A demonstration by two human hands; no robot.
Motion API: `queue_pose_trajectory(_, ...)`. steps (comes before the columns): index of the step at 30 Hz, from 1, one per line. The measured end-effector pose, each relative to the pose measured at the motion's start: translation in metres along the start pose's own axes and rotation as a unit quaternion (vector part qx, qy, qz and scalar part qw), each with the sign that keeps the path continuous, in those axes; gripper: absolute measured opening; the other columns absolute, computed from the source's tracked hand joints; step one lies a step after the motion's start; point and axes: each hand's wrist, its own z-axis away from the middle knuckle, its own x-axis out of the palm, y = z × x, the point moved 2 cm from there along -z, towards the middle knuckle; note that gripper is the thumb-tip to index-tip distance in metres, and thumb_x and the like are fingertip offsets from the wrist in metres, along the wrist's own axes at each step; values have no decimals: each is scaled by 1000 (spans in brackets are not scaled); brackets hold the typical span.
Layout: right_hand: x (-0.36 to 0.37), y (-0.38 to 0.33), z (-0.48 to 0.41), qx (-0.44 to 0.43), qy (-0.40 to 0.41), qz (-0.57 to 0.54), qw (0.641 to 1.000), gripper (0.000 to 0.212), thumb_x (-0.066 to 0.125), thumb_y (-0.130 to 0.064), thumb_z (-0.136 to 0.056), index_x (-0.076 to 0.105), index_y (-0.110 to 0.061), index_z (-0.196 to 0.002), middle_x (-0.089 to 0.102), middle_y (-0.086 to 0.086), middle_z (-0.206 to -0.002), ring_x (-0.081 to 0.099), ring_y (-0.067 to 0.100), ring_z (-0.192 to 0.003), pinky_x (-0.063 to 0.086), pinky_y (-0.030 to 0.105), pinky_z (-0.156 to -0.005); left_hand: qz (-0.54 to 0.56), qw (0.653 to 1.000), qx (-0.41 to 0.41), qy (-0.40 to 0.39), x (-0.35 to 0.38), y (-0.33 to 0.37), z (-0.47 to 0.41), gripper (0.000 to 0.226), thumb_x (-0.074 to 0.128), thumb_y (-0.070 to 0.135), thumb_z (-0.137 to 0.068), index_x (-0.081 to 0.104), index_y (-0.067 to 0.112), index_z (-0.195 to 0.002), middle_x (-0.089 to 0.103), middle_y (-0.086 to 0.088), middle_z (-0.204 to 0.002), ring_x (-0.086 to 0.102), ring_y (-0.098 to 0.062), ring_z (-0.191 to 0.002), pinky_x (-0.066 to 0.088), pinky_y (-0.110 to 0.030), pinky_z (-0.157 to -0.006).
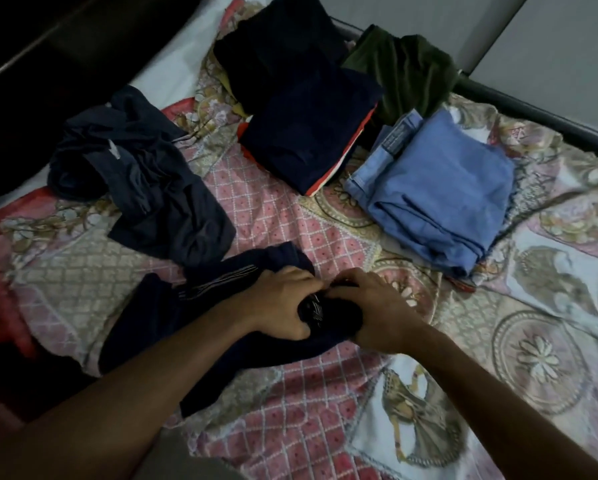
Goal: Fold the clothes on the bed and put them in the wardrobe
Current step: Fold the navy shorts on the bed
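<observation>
A dark navy garment with thin white stripes (173, 327) lies crumpled on the near part of the bed. My left hand (280, 303) and my right hand (373, 313) both grip a bunched end of it, fingers curled into the cloth, hands almost touching. A loose dark grey-blue garment (141, 181) lies unfolded to the left. Folded stacks sit further back: a navy pile with red edges (308, 133), a black folded piece (276, 39) behind it, and folded light-blue jeans (439, 188) to the right. A crumpled dark green garment (404, 71) lies at the back.
The bed carries a pink and cream patterned sheet (325, 410). A dark bed rail (532, 112) runs along the far right edge with a pale wall behind. Dark furniture (48, 46) stands at the left, beside a white strip of mattress (173, 71).
</observation>
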Motion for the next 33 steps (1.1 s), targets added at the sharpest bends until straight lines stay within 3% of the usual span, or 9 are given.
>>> queue_pose_trajectory(3, 11, 21, 11, 74, 11, -76, 994, 72, 81, -37, -67, 53, -39, -133, 54, -1, -125, 59, 24, -107, 54, 45, -87, -124, 991, 32, 48, -1, 0, -2, 56, 64, 44, -72, 49, 32, -125, 45, 15, -103, 37, -13, -110, 23, -38, -84)
queue_pose_trajectory(9, 0, 27, 17, 101, 39, -166, 980, 63, 82, -13, -69, 59, -35, -124, 57, -16, -93, 56, -3, -77, 47, 27, -64, -209, 977, 38, -3, -31, -11, -14, 71, 70, 54, -71, 44, 34, -134, 38, 10, -98, 34, -13, -102, 20, -33, -90)
queue_pose_trajectory(13, -28, 21, 13, 89, 14, -102, 991, 35, 85, -22, -65, 63, -31, -91, 63, -11, -83, 58, 13, -77, 45, 31, -67, -254, 965, 68, -15, -56, -17, -21, 38, 74, 51, -66, 45, 35, -85, 41, 17, -84, 34, -9, -95, 26, -33, -90)
queue_pose_trajectory(17, -51, 22, 21, 115, -7, -38, 993, 43, 81, -23, -67, 56, -33, -100, 64, -8, -100, 59, 17, -90, 47, 31, -72, -158, 985, 35, -60, -74, -9, -28, 76, 79, 45, -66, 48, 31, -134, 46, 10, -128, 39, -11, -119, 28, -34, -107)
queue_pose_trajectory(21, -51, 36, 38, 121, 42, -2, 992, 30, 66, -13, -67, 54, -33, -86, 62, -5, -93, 59, 21, -87, 38, 29, -62, -103, 987, 25, -123, -89, 9, -36, 58, 83, 32, -66, 49, 36, -113, 57, 12, -98, 55, -12, -87, 46, -32, -74)
queue_pose_trajectory(25, -27, 60, 54, 81, 93, -71, 990, 38, 64, -17, -58, 72, -27, -94, 59, -4, -100, 58, 19, -93, 48, 34, -76, -182, 975, 9, -129, -92, -3, -52, 59, 70, 38, -65, 49, 46, -119, 58, 10, -116, 52, -13, -102, 40, -34, -83)
queue_pose_trajectory(29, 9, 67, 65, 108, 136, -180, 968, 23, 87, -17, -67, 78, -23, -88, 54, -5, -105, 50, 9, -105, 37, 20, -83, -233, 963, -20, -135, -81, -21, -54, 61, 66, 27, -71, 46, 33, -129, 41, 5, -122, 51, -16, -94, 46, -32, -73)
queue_pose_trajectory(31, 27, 63, 66, 122, 103, -176, 971, 29, 87, -36, -70, 73, -29, -94, 56, -4, -108, 52, 16, -106, 43, 27, -85, -235, 965, -21, -117, -73, -26, -54, 59, 67, 29, -74, 44, 30, -129, 42, 3, -123, 52, -17, -90, 48, -34, -69)
queue_pose_trajectory(33, 39, 62, 66, 130, 96, -139, 977, 36, 84, -31, -72, 66, -27, -103, 55, -1, -111, 55, 23, -102, 48, 35, -81, -245, 963, -34, -107, -72, -27, -57, 62, 65, 32, -74, 42, 29, -131, 52, 1, -116, 55, -19, -93, 48, -35, -70)
